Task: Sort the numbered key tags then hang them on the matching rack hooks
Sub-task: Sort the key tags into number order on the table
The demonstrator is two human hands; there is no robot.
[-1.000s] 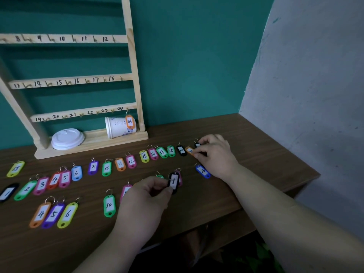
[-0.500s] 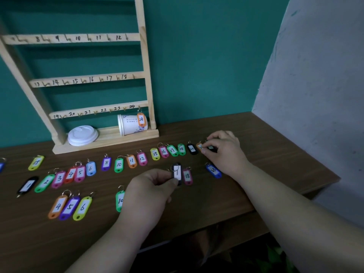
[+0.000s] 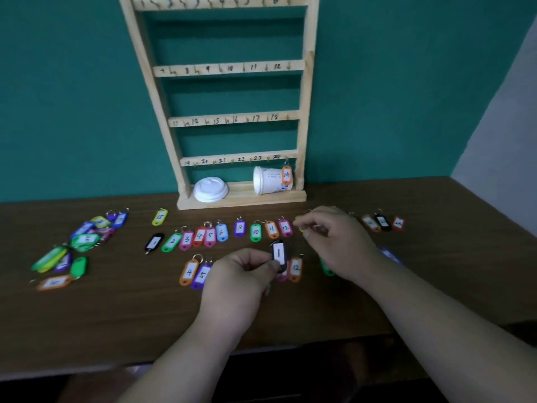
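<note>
The left hand pinches the black tag by its lower end between thumb and curled fingers. The tag stands upright, its long axis pointing away from the table's front edge and its white label marked 1 facing the camera. It is held above the middle of the table, over the front row of tags.

That front row starts with an orange tag marked 4, which lies to the left of the hand. The slot for a 1 is probably further left again, so the left hand is the nearer one. If the tag is to be hung instead, the first hook sits at the top left of the rack, which stands at the table's back edge.

The right hand hovers over the back row with its fingers curled. Blur hides whether they grip anything.

The tags are smooth, glossy plastic ovals with paper labels and small metal rings. The rack is pale, bare wood, and the table is dark wood grain.
</note>
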